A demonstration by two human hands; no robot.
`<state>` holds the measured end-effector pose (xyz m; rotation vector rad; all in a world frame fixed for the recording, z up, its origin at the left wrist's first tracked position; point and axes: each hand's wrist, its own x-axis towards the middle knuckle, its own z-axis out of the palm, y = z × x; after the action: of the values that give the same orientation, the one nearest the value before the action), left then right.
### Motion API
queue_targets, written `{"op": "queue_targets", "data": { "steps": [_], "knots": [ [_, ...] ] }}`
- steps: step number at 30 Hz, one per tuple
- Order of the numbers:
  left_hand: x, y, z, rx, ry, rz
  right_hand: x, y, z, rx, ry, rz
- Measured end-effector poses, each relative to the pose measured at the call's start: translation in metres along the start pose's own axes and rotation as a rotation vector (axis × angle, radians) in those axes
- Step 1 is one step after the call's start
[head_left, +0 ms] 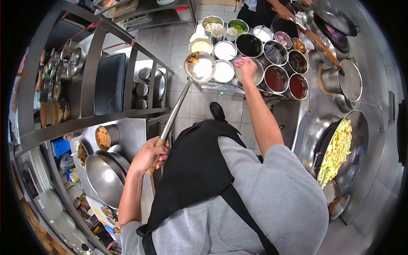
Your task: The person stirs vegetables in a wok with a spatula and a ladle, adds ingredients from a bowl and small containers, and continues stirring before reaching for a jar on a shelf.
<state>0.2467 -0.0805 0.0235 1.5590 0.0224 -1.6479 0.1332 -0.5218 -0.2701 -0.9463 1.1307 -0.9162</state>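
Note:
In the head view my left hand (149,155) is wrapped round the wooden end of a long-handled ladle (175,108). The ladle's round bowl is level with the front containers; a brown patch and a bright whitish area show inside it. My right hand (246,68) is above a metal container (257,75) in the front row, its fingers bent together. Whatever they may hold is too small to make out. Beside that container stand one of white powder (223,71) and one of dark red sauce (276,78).
More containers of sauces and chopped ingredients cover the counter. On the right, a wok (359,148) holds yellow-green chopped food (338,153), with a pot (350,80) beyond it. Another person's hand (284,12) grips a wooden-handled tool. Metal shelving (91,59) and stacked bowls (104,178) stand left.

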Motion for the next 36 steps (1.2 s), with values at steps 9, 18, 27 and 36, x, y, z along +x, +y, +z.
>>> {"op": "queue_targets", "data": {
  "steps": [9,18,27,36],
  "knots": [
    [0.012,0.012,0.006,-0.003,-0.016,0.012,0.001,-0.012,-0.016,0.183,0.025,0.077],
    [0.019,0.01,0.007,-0.188,-0.102,0.047,-0.042,-0.056,-0.009,-0.156,-0.046,-0.366],
    [-0.033,-0.035,-0.008,-0.106,0.159,0.188,-0.096,-0.017,0.032,-0.347,-0.365,-0.322],
    [-0.061,-0.084,-0.027,-0.167,0.223,0.112,-0.114,0.009,0.054,-0.612,-0.345,-0.598]
  ]
}}
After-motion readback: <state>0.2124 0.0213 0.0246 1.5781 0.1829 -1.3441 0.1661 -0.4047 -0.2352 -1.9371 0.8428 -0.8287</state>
